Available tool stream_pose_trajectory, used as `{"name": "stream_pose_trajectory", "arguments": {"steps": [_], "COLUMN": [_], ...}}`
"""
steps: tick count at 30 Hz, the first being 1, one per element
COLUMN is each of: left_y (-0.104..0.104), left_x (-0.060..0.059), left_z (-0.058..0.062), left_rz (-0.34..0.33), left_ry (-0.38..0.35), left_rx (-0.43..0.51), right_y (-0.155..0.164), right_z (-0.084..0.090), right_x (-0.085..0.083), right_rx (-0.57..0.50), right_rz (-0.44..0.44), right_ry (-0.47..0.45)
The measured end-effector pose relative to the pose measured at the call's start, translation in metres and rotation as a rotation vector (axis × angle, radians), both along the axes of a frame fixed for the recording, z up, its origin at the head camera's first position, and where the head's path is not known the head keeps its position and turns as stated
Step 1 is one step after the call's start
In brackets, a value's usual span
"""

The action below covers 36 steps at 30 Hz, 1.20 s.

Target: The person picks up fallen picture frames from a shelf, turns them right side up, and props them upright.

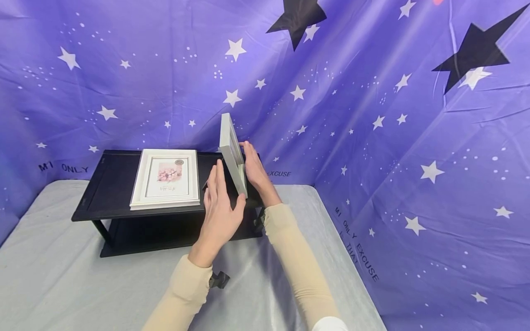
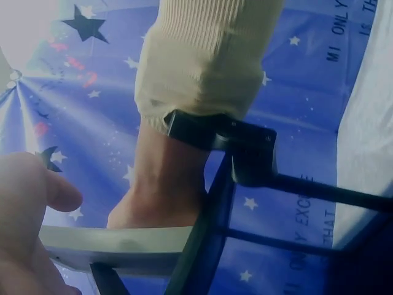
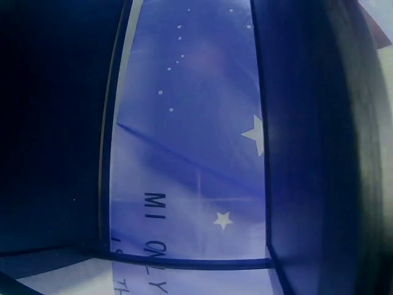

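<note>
- The person holds a pale grey rectangular picture frame [image 1: 233, 154] on edge over the right end of the low black two-tier shelf [image 1: 112, 184]. The left hand [image 1: 219, 209] lies with straight fingers against its front, thumb at the lower edge, and the right hand [image 1: 254, 172] braces the back, fingers relaxed.
- Judged step: standing the frame up; the next move needs a steady base before letting go.
- A white framed picture [image 1: 165, 179] lies flat, just left.
- The left wrist view shows the frame's underside edge [image 2: 116, 243]; the right wrist view shows only dark shelf and backdrop.
</note>
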<state>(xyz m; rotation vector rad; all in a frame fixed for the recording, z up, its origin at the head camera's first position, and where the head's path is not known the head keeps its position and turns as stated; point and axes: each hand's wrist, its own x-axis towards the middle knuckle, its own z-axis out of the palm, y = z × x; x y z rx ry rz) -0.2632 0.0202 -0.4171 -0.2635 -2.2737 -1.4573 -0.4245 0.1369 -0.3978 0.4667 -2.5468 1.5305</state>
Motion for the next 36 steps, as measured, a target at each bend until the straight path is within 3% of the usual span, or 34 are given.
{"name": "stream_pose_trajectory", "arguments": {"steps": [10,20,24,30,36], "left_y": [-0.007,-0.013,-0.014,-0.014,-0.017], "left_x": [-0.006,-0.015,-0.022,-0.039,-0.051], "left_z": [-0.001,-0.001,-0.003,-0.006,-0.001], "left_rz": [0.022,0.032,0.046,0.1,0.12], "left_ry": [0.018,0.056,0.064,0.111,0.102], "left_rx": [-0.113,-0.042,0.001,0.116,0.14], "right_y": [0.003,0.015,0.021,0.027,0.031], "right_z": [-0.006,-0.009,-0.009,-0.01,-0.01], "right_x": [-0.004,-0.002,0.0,0.004,0.01], "right_rx": [-0.093,-0.146,-0.121,-0.003,0.063], "right_rz": [0.066,-0.004,-0.032,-0.119,-0.177], "right_ry": [0.019,0.069,0.073,0.084,0.107]}}
